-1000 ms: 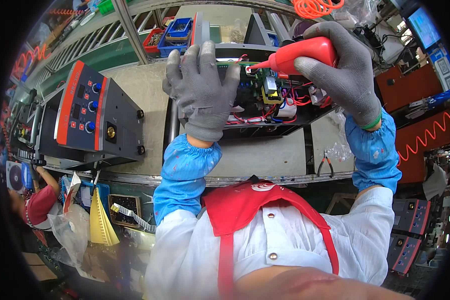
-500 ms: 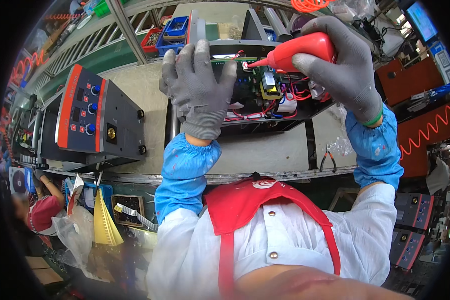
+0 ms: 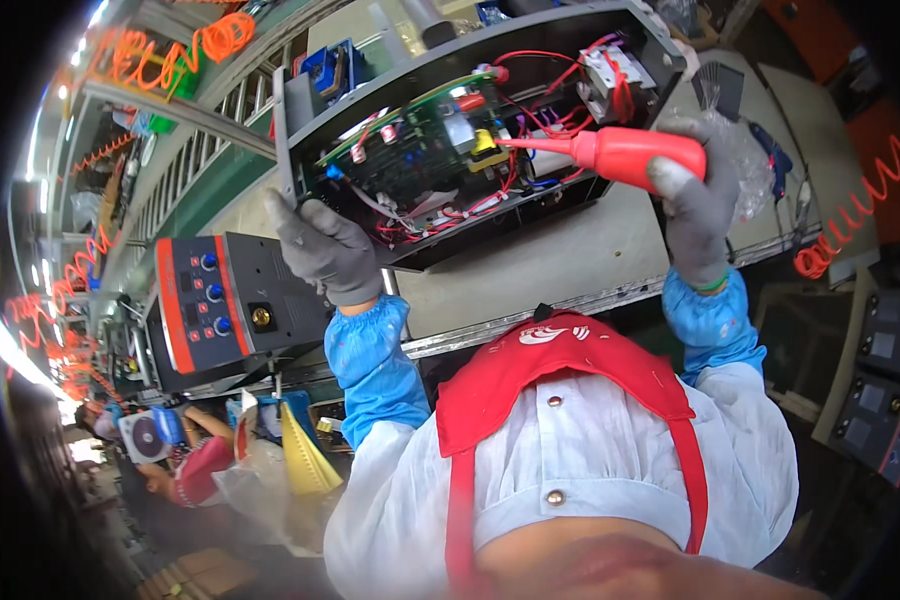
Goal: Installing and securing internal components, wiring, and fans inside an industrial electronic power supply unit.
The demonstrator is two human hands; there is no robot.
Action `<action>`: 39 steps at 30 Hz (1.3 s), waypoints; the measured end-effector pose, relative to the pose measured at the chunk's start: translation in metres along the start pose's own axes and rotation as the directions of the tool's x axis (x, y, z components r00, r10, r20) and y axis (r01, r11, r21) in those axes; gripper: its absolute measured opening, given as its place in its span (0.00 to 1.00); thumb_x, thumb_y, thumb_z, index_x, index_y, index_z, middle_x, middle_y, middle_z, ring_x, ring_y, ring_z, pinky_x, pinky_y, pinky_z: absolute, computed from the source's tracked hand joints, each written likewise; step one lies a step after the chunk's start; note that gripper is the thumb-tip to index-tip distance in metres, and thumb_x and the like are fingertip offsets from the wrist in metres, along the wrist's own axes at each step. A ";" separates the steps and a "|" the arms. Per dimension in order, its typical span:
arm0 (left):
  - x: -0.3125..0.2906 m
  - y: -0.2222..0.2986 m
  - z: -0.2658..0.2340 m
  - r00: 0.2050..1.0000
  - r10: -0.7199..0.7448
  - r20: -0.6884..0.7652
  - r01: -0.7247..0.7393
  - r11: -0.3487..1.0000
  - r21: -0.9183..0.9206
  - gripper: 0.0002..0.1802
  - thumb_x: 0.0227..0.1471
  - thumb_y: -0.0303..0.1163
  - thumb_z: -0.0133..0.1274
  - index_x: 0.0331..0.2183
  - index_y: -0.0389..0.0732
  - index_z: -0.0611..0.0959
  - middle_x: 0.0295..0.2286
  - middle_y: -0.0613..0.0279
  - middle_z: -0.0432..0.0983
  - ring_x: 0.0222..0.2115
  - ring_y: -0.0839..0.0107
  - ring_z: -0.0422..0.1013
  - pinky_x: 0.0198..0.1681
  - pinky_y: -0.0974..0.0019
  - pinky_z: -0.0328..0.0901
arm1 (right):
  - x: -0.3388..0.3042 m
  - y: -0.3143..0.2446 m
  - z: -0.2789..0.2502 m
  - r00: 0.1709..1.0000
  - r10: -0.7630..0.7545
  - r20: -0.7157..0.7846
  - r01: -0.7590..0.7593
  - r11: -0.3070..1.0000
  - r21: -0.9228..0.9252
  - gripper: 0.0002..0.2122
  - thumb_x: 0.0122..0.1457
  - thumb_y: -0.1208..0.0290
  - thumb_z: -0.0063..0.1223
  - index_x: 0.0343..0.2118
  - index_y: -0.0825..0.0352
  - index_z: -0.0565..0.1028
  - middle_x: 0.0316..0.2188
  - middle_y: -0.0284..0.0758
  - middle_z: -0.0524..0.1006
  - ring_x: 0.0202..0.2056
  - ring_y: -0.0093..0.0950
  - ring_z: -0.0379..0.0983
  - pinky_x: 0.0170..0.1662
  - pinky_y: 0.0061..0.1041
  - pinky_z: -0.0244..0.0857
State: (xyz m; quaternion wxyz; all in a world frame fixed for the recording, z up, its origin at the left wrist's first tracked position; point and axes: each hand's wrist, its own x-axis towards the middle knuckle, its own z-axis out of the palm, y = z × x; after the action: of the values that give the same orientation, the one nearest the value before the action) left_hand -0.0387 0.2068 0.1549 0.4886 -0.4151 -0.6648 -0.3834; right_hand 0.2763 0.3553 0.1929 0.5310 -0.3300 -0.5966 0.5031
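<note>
An open dark metal machine casing (image 3: 530,215) lies tilted before me, with a green circuit board (image 3: 410,150) and red wires inside. My left hand (image 3: 328,252), in a grey glove, grips the casing at its near left corner, fingers bent around the edge. In my right hand (image 3: 705,205), also gloved, is a red squeeze bottle (image 3: 640,157) with a long thin nozzle. The nozzle points left over the inside of the casing, its tip near a yellow transformer (image 3: 484,142); whether it touches cannot be made out. Some right-hand fingers are hidden behind the bottle.
A finished-looking machine with an orange-edged front and blue knobs (image 3: 255,300) stands at the left. Blue bins (image 3: 330,68) sit beyond the casing. Clear plastic (image 3: 755,175) and a dark-blue hand tool (image 3: 770,148) lie at the right. A person in red (image 3: 202,470) works lower left.
My left hand has moved from above the board to the casing's left corner. The casing is turned and tilted. The bottle has swung away from the white connector, lower and right.
</note>
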 end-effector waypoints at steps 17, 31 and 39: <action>0.022 0.000 0.033 0.968 -0.167 0.185 0.108 0.950 0.293 0.13 0.61 0.26 0.43 0.45 0.34 0.77 0.41 0.45 0.78 0.38 0.53 0.77 0.40 0.61 0.72 | -0.023 0.092 -0.012 0.993 -0.012 -0.118 0.018 0.998 0.053 0.20 0.48 0.72 0.66 0.43 0.71 0.72 0.35 0.37 0.77 0.34 0.24 0.75 0.37 0.24 0.71; 0.030 -0.003 0.046 0.942 -0.175 0.286 0.053 0.921 0.387 0.15 0.63 0.32 0.40 0.49 0.38 0.74 0.40 0.45 0.78 0.37 0.49 0.77 0.37 0.57 0.72 | -0.012 0.099 -0.019 0.983 -0.168 -0.074 0.162 0.983 -0.084 0.21 0.44 0.72 0.67 0.41 0.71 0.73 0.34 0.41 0.77 0.33 0.31 0.77 0.37 0.27 0.72; 0.041 -0.010 0.062 0.922 -0.218 0.319 0.091 0.925 0.370 0.17 0.64 0.35 0.39 0.49 0.38 0.74 0.42 0.42 0.77 0.41 0.48 0.75 0.40 0.54 0.70 | -0.006 0.113 0.013 0.920 -0.380 -0.099 0.351 0.909 -0.224 0.20 0.43 0.70 0.68 0.40 0.68 0.73 0.32 0.40 0.76 0.30 0.37 0.76 0.33 0.31 0.72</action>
State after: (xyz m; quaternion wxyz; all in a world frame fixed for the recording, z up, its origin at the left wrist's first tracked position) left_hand -0.0757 0.2675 0.1796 0.3942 -0.3296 -0.8301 -0.2165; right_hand 0.2496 0.3781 0.0847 0.6202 -0.2991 -0.6570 0.3069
